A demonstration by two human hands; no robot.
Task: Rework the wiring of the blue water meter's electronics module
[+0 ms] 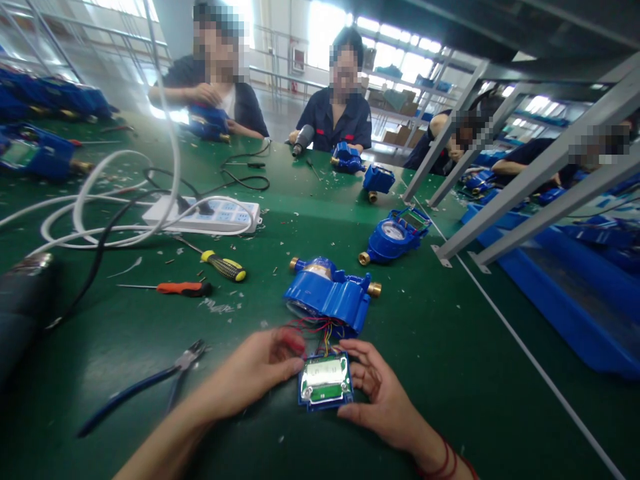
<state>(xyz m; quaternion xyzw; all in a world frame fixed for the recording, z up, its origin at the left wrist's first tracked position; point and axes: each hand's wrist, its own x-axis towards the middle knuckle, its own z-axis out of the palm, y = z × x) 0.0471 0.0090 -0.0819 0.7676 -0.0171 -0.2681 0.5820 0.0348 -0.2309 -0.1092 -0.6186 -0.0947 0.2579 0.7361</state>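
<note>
A green circuit board with a pale display (326,377) lies in a blue frame at the near middle of the table. Thin red, yellow and dark wires (326,331) run from it to a blue water meter (325,293) with brass ends, lying just beyond. My right hand (383,390) grips the board's right side between thumb and curled fingers. At the left edge is my left hand (267,363), slightly blurred, its thumb by the board's corner and fingers curled in. Something red and smeared shows at those fingertips; I cannot tell what it is.
Cutting pliers (187,360), an orange screwdriver (183,288) and a yellow-black screwdriver (223,265) lie left. Behind them are a power strip (235,217) and looped cables. Another meter (393,237) sits back right, near metal legs (505,217) and a blue bin (545,307). Several co-workers sit opposite.
</note>
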